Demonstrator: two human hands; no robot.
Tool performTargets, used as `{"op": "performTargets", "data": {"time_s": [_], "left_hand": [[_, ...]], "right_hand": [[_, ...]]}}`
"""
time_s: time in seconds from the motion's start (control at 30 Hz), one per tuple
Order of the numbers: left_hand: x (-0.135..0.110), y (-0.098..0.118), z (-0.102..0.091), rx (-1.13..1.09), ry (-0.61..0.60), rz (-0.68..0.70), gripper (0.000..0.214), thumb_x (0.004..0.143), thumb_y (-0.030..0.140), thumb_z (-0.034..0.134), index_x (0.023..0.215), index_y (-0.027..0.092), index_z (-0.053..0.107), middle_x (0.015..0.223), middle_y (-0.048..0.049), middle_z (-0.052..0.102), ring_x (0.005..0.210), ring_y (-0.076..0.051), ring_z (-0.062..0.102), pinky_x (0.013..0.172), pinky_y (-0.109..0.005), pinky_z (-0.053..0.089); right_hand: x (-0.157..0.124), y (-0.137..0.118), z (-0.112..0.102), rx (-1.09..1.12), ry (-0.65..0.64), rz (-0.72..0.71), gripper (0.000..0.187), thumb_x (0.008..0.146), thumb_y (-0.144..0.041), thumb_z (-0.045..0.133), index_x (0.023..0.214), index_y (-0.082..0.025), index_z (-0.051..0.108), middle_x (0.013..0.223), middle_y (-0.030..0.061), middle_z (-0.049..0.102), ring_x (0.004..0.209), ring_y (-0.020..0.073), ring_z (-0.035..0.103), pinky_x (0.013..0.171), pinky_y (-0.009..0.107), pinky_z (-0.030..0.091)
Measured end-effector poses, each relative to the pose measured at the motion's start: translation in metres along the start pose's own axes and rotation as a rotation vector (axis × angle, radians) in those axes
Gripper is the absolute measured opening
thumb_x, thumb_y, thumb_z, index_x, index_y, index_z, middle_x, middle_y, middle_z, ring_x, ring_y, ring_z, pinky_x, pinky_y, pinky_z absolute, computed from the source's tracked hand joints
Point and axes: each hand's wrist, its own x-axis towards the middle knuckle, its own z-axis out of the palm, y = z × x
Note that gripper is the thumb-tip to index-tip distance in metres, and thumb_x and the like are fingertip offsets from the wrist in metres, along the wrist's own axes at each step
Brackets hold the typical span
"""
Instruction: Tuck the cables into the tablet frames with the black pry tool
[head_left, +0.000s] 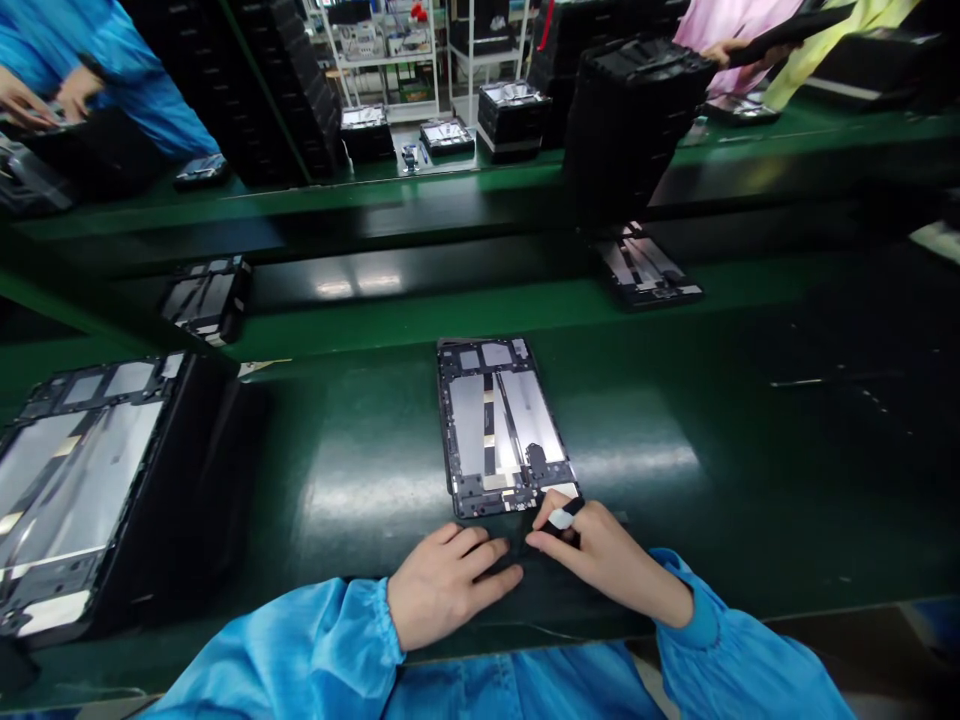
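An opened tablet chassis [501, 425] with silver battery panels lies flat on the green bench in front of me. My right hand [607, 555] is closed in a pinch on a small black and white tool [561, 518], its tip at the chassis's near right corner. My left hand [450, 585] rests flat on the bench just below the chassis's near edge, fingers stretched out and holding nothing. Both arms wear blue sleeves.
A stack of the same chassis [75, 480] stands at my left. Two more chassis [206, 295] [646, 268] lie on the dark conveyor behind. A tall black tray stack [637, 120] rises beyond. Other people's hands [37, 100] [739, 50] work at the far side.
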Motion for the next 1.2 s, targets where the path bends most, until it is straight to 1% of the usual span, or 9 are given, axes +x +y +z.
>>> {"op": "performTargets", "data": {"time_s": [0.1, 0.23, 0.3, 0.37, 0.43, 0.53, 0.67, 1.0, 1.2], "left_hand": [[0.001, 0.001, 0.001, -0.004, 0.005, -0.009, 0.029, 0.099, 0.018, 0.049, 0.126, 0.023, 0.058, 0.122, -0.0067, 0.060, 0.101, -0.020, 0.055, 0.079, -0.032, 0.045], [0.002, 0.002, -0.002, -0.026, 0.057, -0.018, 0.026, 0.099, 0.018, 0.047, 0.121, 0.023, 0.061, 0.119, -0.0060, 0.063, 0.099, -0.020, 0.056, 0.077, -0.031, 0.046], [0.002, 0.001, -0.006, -0.021, 0.102, -0.016, 0.027, 0.100, 0.016, 0.045, 0.119, 0.021, 0.062, 0.115, -0.0065, 0.065, 0.097, -0.019, 0.057, 0.075, -0.030, 0.047], [-0.001, -0.002, -0.011, -0.005, 0.152, -0.038, 0.027, 0.099, 0.013, 0.044, 0.119, 0.018, 0.062, 0.112, -0.0070, 0.067, 0.094, -0.018, 0.058, 0.073, -0.029, 0.047], [-0.006, -0.007, -0.015, 0.017, 0.204, -0.100, 0.025, 0.099, 0.012, 0.046, 0.117, 0.016, 0.063, 0.109, -0.0072, 0.068, 0.092, -0.018, 0.059, 0.071, -0.029, 0.046], [-0.012, -0.014, -0.015, 0.050, 0.255, -0.200, 0.018, 0.097, 0.013, 0.052, 0.110, 0.016, 0.064, 0.107, -0.0068, 0.068, 0.092, -0.018, 0.059, 0.074, -0.030, 0.047], [-0.017, -0.020, -0.011, 0.064, 0.270, -0.238, 0.016, 0.097, 0.015, 0.052, 0.107, 0.016, 0.065, 0.108, -0.0068, 0.069, 0.094, -0.019, 0.059, 0.076, -0.031, 0.048], [-0.018, -0.020, -0.007, 0.014, 0.275, -0.274, 0.016, 0.096, 0.014, 0.055, 0.109, 0.015, 0.064, 0.107, -0.0057, 0.070, 0.094, -0.018, 0.060, 0.077, -0.030, 0.049], [-0.018, -0.021, -0.007, 0.018, 0.274, -0.281, 0.017, 0.098, 0.015, 0.051, 0.107, 0.016, 0.065, 0.107, -0.0062, 0.070, 0.094, -0.017, 0.060, 0.077, -0.029, 0.049]], "right_hand": [[0.000, 0.005, 0.002, 0.073, 0.001, 0.002, 0.016, 0.090, -0.032, 0.062, 0.079, -0.020, 0.062, 0.071, 0.0000, 0.064, 0.063, 0.0166, 0.061, 0.058, 0.027, 0.046], [-0.001, 0.004, -0.005, 0.388, 0.034, 0.015, 0.033, 0.091, -0.050, 0.058, 0.077, -0.020, 0.058, 0.072, 0.0017, 0.065, 0.058, 0.0147, 0.063, 0.054, 0.027, 0.052], [0.004, -0.004, -0.011, 0.460, 0.076, 0.014, 0.038, 0.089, -0.056, 0.058, 0.076, -0.020, 0.057, 0.074, 0.0032, 0.067, 0.055, 0.0134, 0.063, 0.053, 0.026, 0.054], [0.014, -0.014, -0.017, 0.463, 0.085, 0.015, 0.038, 0.086, -0.055, 0.061, 0.076, -0.020, 0.056, 0.075, 0.0043, 0.068, 0.057, 0.0139, 0.065, 0.053, 0.026, 0.056], [0.030, -0.025, -0.019, 0.467, 0.038, 0.047, 0.035, 0.084, -0.052, 0.064, 0.076, -0.019, 0.056, 0.073, 0.0039, 0.069, 0.061, 0.0155, 0.068, 0.051, 0.025, 0.056], [0.055, -0.034, -0.013, 0.480, -0.068, 0.124, 0.034, 0.080, -0.049, 0.068, 0.077, -0.019, 0.054, 0.064, 0.0018, 0.068, 0.063, 0.0174, 0.071, 0.048, 0.022, 0.054], [0.075, -0.038, -0.006, 0.464, -0.149, 0.193, 0.035, 0.077, -0.050, 0.070, 0.079, -0.018, 0.053, 0.057, -0.0002, 0.066, 0.059, 0.0171, 0.071, 0.045, 0.020, 0.052], [0.075, -0.041, -0.007, 0.438, -0.160, 0.244, 0.032, 0.076, -0.046, 0.070, 0.078, -0.018, 0.055, 0.057, -0.0010, 0.067, 0.057, 0.0163, 0.071, 0.048, 0.022, 0.055], [0.075, -0.041, -0.006, 0.429, -0.158, 0.237, 0.029, 0.078, -0.044, 0.070, 0.078, -0.018, 0.056, 0.057, -0.0015, 0.066, 0.059, 0.0172, 0.072, 0.050, 0.023, 0.057]]}}
